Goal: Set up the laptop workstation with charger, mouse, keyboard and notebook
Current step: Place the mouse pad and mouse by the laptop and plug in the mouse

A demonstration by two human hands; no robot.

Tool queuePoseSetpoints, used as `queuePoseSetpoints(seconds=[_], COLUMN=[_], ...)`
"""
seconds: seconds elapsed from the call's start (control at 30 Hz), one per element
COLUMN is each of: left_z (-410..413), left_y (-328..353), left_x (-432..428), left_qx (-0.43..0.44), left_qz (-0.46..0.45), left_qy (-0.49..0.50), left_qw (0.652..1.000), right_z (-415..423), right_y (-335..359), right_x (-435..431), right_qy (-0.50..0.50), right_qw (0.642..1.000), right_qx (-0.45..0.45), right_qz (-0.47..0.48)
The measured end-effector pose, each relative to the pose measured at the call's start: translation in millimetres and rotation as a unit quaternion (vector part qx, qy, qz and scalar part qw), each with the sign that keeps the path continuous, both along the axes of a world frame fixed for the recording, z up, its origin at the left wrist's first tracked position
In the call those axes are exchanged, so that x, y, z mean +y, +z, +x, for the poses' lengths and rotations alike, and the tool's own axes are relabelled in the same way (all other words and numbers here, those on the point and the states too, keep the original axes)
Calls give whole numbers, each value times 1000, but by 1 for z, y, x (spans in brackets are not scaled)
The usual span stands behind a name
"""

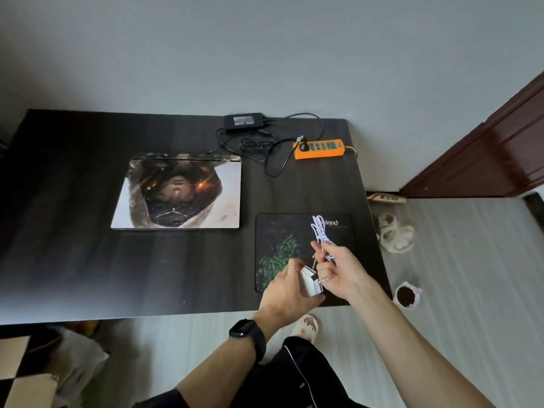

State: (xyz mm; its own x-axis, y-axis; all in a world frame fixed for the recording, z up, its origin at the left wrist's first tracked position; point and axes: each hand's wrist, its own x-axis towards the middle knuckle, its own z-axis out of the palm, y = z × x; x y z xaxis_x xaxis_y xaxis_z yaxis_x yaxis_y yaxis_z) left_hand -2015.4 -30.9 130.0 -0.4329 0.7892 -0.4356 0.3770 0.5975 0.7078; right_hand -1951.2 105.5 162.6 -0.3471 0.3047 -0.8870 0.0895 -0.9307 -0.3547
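Over on the left half of the dark table (59, 260), the laptop (176, 192) lay flat with its lid closed and its printed cover facing up. Behind it and to the right, up against the wall, sat the black charger (243, 120). Its cord (265, 148) looped loose across the tabletop, and a plug sat in the orange power strip (319, 148) just beyond. Nearer the front edge, the mouse pad (276, 248) lay right of the laptop, apart from it. Over the pad's near edge was the left hand (287, 294), a black watch (247, 334) on its wrist, fingers curled around the white mouse (309, 282). Whether the mouse touched the pad, I couldn't tell. Right beside it, the right hand (343, 272) pinched the mouse's bundled white cable (319, 231) between thumb and curled fingers, with loops sticking up above the fist. Off the table's right edge, fluffy slippers (396, 234) lay on the pale floor, and a dark wooden door (485, 160) stood at far right.
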Motion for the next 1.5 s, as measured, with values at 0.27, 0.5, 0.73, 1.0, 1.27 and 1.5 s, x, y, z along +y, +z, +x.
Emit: queuePoseSetpoints(seconds=[0.27,0.5,0.73,1.0,1.27,1.5], left_z=[-76,-95,-65,-54,-42,-22], left_y=[-10,-17,-39,-65,-83,-75], left_x=[-34,-21,61,103,111,123], left_qx=[-139,-233,-258,-196,-133,0], left_qz=[-55,-81,-115,-149,-199,-220], left_qy=[140,197,221,259,320,314], left_qw=[979,949,933,934,916,923], right_z=[-19,-17,7,57,62,65], right_y=[2,21,6,-97,-114,-115], right_x=[16,69,121,96,97,109], right_qy=[-37,-113,53,586,690,680], right_qw=[980,979,976,697,517,447], right_qx=[-112,-36,-54,-251,-237,-285], right_qz=[162,164,204,328,447,507])
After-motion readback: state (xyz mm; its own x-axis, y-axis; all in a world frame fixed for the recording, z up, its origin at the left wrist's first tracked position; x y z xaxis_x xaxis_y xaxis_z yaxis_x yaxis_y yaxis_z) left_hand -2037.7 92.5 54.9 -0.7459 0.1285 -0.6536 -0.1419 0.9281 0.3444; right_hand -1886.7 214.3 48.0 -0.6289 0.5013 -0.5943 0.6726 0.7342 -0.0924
